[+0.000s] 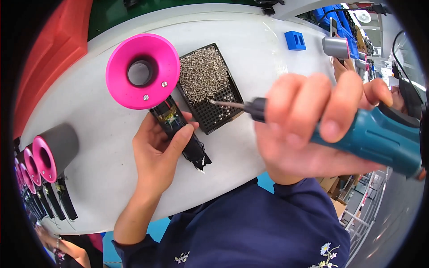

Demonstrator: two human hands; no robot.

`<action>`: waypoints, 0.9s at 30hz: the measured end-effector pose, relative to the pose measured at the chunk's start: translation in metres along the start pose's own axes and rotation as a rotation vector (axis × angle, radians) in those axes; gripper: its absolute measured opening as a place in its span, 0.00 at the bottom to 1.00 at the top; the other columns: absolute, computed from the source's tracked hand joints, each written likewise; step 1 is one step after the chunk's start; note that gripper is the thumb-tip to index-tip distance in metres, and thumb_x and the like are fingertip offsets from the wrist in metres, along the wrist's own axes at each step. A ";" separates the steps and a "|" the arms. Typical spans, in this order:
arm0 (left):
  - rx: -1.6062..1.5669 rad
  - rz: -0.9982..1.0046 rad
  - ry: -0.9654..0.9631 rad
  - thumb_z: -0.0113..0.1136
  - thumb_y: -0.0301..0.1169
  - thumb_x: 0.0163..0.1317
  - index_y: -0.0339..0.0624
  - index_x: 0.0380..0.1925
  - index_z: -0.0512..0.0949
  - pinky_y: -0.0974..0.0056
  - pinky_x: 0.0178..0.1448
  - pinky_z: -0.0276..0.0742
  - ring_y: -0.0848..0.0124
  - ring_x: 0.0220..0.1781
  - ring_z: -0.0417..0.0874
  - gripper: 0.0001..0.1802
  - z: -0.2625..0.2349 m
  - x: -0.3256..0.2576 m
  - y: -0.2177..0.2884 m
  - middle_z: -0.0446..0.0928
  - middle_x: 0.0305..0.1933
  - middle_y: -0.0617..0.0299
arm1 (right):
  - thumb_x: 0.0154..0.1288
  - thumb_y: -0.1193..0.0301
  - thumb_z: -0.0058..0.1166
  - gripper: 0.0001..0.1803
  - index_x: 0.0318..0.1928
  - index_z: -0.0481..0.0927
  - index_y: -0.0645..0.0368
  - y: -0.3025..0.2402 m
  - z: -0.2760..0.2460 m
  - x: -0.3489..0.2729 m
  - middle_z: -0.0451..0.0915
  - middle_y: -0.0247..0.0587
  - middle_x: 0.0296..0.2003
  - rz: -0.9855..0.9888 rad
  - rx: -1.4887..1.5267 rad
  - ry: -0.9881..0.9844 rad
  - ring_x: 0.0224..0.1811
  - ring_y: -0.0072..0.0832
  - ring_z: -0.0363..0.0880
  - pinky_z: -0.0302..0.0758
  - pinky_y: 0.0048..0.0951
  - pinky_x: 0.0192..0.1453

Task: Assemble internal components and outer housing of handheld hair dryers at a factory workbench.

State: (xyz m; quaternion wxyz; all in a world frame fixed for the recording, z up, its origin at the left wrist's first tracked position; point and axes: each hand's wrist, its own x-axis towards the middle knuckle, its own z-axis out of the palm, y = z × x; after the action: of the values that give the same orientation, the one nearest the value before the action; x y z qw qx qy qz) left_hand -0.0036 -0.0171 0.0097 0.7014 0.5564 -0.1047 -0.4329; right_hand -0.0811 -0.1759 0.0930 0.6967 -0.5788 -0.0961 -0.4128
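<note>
Left hand [156, 149] grips hair dryer [119, 80], upper left: two screws [164, 84] seated, handle [192, 149] seemingly unfinished, wiring [170, 119] exposed. Right hand [308, 120] grasps screwdriver [371, 139], centre right.

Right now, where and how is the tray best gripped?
Probably pinch the tray by the far part of its right rim, from the right: in view, the dryer overlaps its left edge and the bit crosses nearer you. Keep it level; loose screws lie heaped inside.

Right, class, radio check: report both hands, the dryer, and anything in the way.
Left hand grips dryer by handle, two screws in pink end. Right hand around driver, bit over tray. Nothing visibly blocking; tray beside dryer.
</note>
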 end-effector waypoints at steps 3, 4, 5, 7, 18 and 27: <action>-0.015 0.058 0.000 0.61 0.21 0.61 0.29 0.52 0.69 0.67 0.49 0.79 0.69 0.45 0.83 0.19 0.001 -0.002 0.000 0.78 0.45 0.56 | 0.64 0.35 0.38 0.40 0.66 0.59 0.48 0.008 0.020 0.004 0.71 0.34 0.31 0.029 -0.105 -0.068 0.19 0.27 0.68 0.66 0.33 0.22; -0.003 0.065 -0.001 0.61 0.21 0.61 0.29 0.50 0.70 0.67 0.49 0.79 0.70 0.44 0.83 0.18 0.003 -0.002 0.001 0.78 0.44 0.57 | 0.62 0.32 0.36 0.42 0.66 0.57 0.45 0.012 0.027 0.003 0.70 0.35 0.31 0.059 -0.115 -0.046 0.19 0.28 0.68 0.66 0.34 0.22; -0.005 0.070 0.006 0.61 0.21 0.61 0.29 0.50 0.70 0.67 0.49 0.79 0.70 0.44 0.83 0.18 0.002 -0.003 0.001 0.78 0.44 0.57 | 0.60 0.29 0.34 0.43 0.67 0.56 0.43 0.017 0.034 0.002 0.70 0.36 0.30 0.094 -0.120 -0.029 0.19 0.30 0.68 0.67 0.36 0.21; -0.021 0.050 0.026 0.62 0.22 0.61 0.29 0.49 0.71 0.67 0.49 0.79 0.71 0.44 0.83 0.18 0.002 -0.004 0.001 0.79 0.44 0.57 | 0.53 0.23 0.29 0.49 0.67 0.54 0.39 0.027 0.035 0.002 0.68 0.37 0.29 0.100 -0.073 -0.036 0.18 0.31 0.68 0.68 0.35 0.20; -0.024 0.084 0.010 0.63 0.23 0.60 0.30 0.47 0.72 0.68 0.48 0.78 0.73 0.43 0.82 0.16 -0.002 -0.004 0.004 0.80 0.42 0.58 | 0.48 0.20 0.29 0.52 0.64 0.57 0.42 0.051 0.038 -0.004 0.69 0.38 0.27 0.052 0.047 0.069 0.16 0.30 0.67 0.68 0.33 0.18; -0.019 0.096 0.015 0.63 0.22 0.60 0.29 0.46 0.72 0.69 0.48 0.78 0.75 0.43 0.81 0.16 0.002 -0.004 0.004 0.80 0.42 0.56 | 0.51 0.22 0.34 0.49 0.61 0.61 0.44 0.056 0.031 -0.012 0.70 0.40 0.27 0.054 -0.016 -0.056 0.17 0.33 0.68 0.68 0.34 0.20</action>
State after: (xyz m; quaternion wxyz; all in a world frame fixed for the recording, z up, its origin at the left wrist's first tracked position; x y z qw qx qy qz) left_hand -0.0053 -0.0155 0.0149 0.7272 0.5474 -0.1219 -0.3958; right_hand -0.0394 -0.1432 0.0546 0.7000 -0.5980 -0.0965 -0.3784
